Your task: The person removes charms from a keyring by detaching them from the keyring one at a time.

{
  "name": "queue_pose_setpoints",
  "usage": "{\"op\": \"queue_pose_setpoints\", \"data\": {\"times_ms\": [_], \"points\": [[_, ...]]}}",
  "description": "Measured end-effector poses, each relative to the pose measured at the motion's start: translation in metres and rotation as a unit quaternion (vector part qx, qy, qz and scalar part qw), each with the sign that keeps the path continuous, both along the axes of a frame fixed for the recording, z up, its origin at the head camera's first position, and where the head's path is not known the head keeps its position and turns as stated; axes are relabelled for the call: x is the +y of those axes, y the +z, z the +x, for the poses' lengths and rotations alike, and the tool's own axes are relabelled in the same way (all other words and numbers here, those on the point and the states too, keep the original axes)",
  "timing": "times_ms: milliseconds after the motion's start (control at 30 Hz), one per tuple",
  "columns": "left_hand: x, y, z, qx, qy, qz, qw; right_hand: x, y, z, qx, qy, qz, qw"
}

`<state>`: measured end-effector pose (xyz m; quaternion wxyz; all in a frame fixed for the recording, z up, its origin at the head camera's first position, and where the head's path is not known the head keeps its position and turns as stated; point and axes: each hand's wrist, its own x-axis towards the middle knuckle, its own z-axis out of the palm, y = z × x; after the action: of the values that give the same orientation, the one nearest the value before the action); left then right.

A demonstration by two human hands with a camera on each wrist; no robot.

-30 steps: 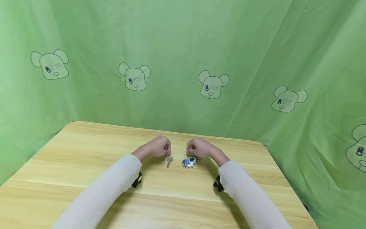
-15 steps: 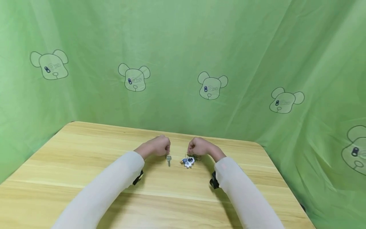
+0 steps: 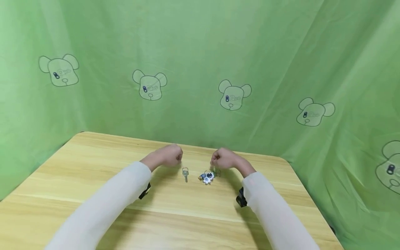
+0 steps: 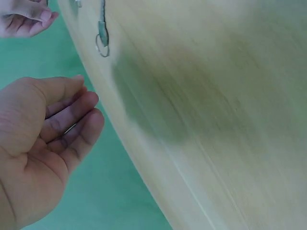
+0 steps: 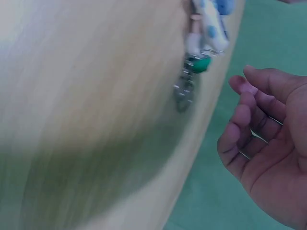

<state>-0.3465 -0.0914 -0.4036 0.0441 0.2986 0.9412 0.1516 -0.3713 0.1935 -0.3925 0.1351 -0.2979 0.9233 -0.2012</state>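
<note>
A metal key (image 3: 185, 175) with a small ring (image 4: 102, 47) lies on the wooden table. My left hand (image 3: 170, 155) is just beyond and left of it; its loosely curled fingers (image 4: 72, 112) hold nothing. To the right of the key lies an astronaut keychain (image 3: 208, 177), white and blue. A metal clasp (image 5: 183, 91) and a green bead (image 5: 200, 64) hang off its end. Beyond the keychain, slightly right, is my right hand (image 3: 225, 158). Its fingers (image 5: 240, 120) are loosely bent around nothing, apart from the keychain.
The wooden table (image 3: 187, 211) spreads toward me and to both sides. Behind it hangs a green curtain (image 3: 193, 45) printed with bear heads. A dark wrist camera (image 3: 241, 198) sits under the right sleeve, another (image 3: 144, 191) under the left.
My left hand has let go of the key's ring and drawn back to the left. My right hand has let go of the keychain and moved right. Both things lie on the table.
</note>
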Motion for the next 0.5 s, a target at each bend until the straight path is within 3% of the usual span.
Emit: {"op": "queue_pose_setpoints", "data": {"times_ms": [133, 233, 500], "points": [[-0.006, 0.002, 0.009, 0.018, -0.009, 0.018, 0.9997, 0.005, 0.011, 0.011, 0.018, -0.007, -0.014, 1.0], [-0.01, 0.006, 0.022, 0.047, -0.006, 0.025, 0.9986, 0.004, 0.019, 0.023, 0.047, -0.007, -0.032, 0.998], [-0.018, 0.023, 0.066, 0.142, 0.058, 0.04, 0.9874, 0.004, 0.036, 0.063, 0.155, -0.023, -0.06, 0.986]]}}
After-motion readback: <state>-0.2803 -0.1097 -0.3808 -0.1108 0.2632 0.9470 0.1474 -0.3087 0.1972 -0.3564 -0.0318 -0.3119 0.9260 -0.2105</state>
